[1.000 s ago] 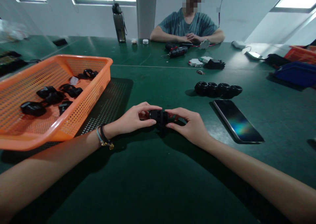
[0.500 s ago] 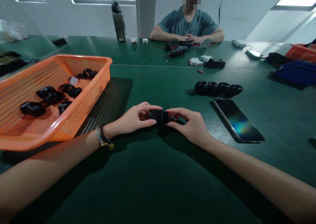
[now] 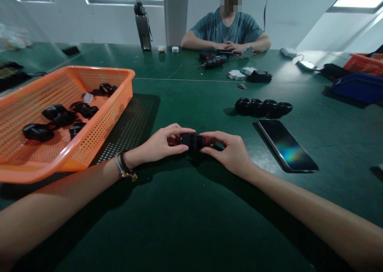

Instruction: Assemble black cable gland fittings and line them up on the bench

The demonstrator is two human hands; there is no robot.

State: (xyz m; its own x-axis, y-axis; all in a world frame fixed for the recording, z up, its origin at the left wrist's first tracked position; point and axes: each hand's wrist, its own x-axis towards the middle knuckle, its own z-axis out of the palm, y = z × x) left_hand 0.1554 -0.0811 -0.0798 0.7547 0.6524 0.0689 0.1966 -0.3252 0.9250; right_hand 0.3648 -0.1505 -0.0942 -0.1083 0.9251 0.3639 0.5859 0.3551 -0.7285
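Between my two hands is a small black plastic part, held just above or on the green table; its exact kind does not show. My left hand pinches its left end between thumb and fingers. The right end is gripped by the fingertips of my right hand, which partly hide it. Beyond my right hand stands a row of several round black parts with holes in their tops. To my left, an orange perforated basket holds several black parts.
A phone lies right of my right hand. Farther back are a power drill, white and black pieces, a water bottle and a blue bin. Across the table a person sits with folded arms.
The view has shifted very slightly. Both hands keep the same grip on the black part, with no clear movement of it.
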